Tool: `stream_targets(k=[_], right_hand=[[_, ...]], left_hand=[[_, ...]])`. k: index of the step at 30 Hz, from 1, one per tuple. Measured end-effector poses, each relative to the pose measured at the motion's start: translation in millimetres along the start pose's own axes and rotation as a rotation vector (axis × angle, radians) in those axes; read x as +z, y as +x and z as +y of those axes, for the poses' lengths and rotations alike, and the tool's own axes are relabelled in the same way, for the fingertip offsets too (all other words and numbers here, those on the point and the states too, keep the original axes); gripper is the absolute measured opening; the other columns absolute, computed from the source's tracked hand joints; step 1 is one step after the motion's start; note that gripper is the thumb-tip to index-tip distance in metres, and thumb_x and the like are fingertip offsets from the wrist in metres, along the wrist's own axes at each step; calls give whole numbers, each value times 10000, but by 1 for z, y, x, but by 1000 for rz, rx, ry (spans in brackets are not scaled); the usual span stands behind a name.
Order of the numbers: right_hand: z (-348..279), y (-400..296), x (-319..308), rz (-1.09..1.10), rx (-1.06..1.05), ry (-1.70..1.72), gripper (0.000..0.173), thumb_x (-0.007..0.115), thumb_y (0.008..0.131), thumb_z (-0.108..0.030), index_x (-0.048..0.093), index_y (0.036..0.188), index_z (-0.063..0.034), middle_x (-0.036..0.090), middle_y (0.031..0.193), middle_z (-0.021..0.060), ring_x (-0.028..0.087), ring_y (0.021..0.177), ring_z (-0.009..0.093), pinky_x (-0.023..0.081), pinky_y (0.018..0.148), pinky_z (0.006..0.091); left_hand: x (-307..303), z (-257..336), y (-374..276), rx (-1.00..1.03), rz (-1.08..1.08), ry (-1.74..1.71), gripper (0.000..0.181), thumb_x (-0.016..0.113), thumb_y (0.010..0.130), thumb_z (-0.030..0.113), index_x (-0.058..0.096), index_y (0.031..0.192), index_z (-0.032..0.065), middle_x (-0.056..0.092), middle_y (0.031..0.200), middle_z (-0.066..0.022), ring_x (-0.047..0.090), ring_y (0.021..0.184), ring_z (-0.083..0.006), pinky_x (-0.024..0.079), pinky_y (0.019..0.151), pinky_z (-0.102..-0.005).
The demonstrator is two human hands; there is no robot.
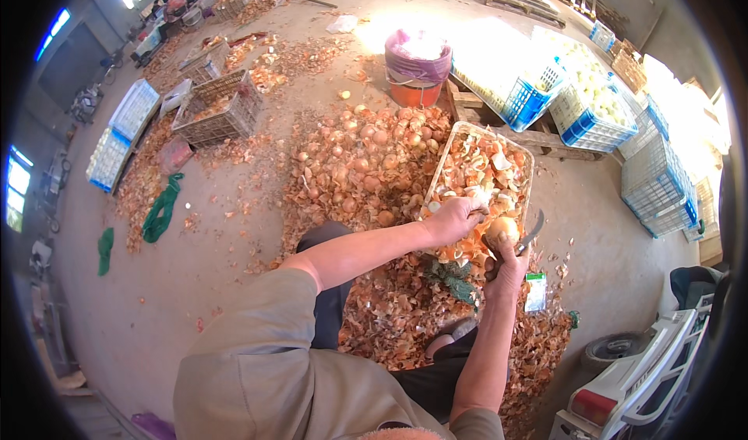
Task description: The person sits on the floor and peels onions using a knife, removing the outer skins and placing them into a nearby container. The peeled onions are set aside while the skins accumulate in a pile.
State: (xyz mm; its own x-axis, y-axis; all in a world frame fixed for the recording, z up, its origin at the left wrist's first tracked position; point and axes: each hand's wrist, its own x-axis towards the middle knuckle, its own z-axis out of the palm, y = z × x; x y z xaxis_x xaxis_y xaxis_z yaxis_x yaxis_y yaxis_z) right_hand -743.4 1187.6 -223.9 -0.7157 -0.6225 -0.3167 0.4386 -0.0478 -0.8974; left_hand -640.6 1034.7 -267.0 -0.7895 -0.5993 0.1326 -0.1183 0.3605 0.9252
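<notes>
My right hand (507,265) holds a curved-blade knife (533,231), its blade pointing up and to the right, along with a yellow-brown onion (503,228) at the fingertips. To the left of the onion is my left hand (457,220), its fingers bent together; whether they pinch a bit of skin cannot be told. Both hands are over the near part of a pale plastic crate (530,168) filled with onion skins (476,165). A heap of unpeeled onions (362,165) among loose skins lies left of the crate.
An orange bucket (415,93) with a purple liner stands beyond the heap. Crates of peeled onions (602,113) sit on a wooden pallet (540,142) at the right. A brown crate (219,113) is at the left. A white vehicle (625,381) with a wheel is at the lower right.
</notes>
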Motion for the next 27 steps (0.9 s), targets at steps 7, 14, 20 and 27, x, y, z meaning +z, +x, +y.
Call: stream_targets(k=[7, 14, 20, 27], right_hand=[[5, 8, -8, 24, -25, -67, 446, 799, 957, -250, 542, 1299, -124, 710, 928, 46, 584, 546, 80, 416, 417, 188], [14, 9, -1, 28, 5, -88, 297, 684, 1035, -319, 593, 1261, -149, 671, 865, 10, 554, 514, 76, 405, 408, 199], [22, 12, 7, 108, 11, -144, 262, 613, 1086, -353, 599, 1135, -96, 584, 729, -13, 502, 455, 87, 361, 380, 245], [31, 16, 16, 106, -196, -241, 270, 612, 1106, -325, 657, 1022, -73, 590, 702, -13, 525, 507, 71, 387, 425, 248]], left_hand=[[-4, -19, 4, 136, 35, 237, 452, 701, 1029, 418, 718, 1358, 108, 574, 1528, -232, 520, 1439, -407, 425, 1203, -463], [0, 8, -5, 7, -195, -214, 777, 777, 969, 508, 582, 1459, -62, 678, 1350, -212, 633, 1282, -259, 495, 1105, -397], [-3, 6, -7, -111, -281, -294, 724, 920, 861, 333, 621, 1400, -46, 727, 1226, -143, 678, 1133, -186, 551, 995, -340], [-6, 3, -10, -201, -306, -429, 660, 923, 857, 244, 624, 1377, -32, 717, 1220, -106, 669, 1102, -155, 562, 949, -314]])
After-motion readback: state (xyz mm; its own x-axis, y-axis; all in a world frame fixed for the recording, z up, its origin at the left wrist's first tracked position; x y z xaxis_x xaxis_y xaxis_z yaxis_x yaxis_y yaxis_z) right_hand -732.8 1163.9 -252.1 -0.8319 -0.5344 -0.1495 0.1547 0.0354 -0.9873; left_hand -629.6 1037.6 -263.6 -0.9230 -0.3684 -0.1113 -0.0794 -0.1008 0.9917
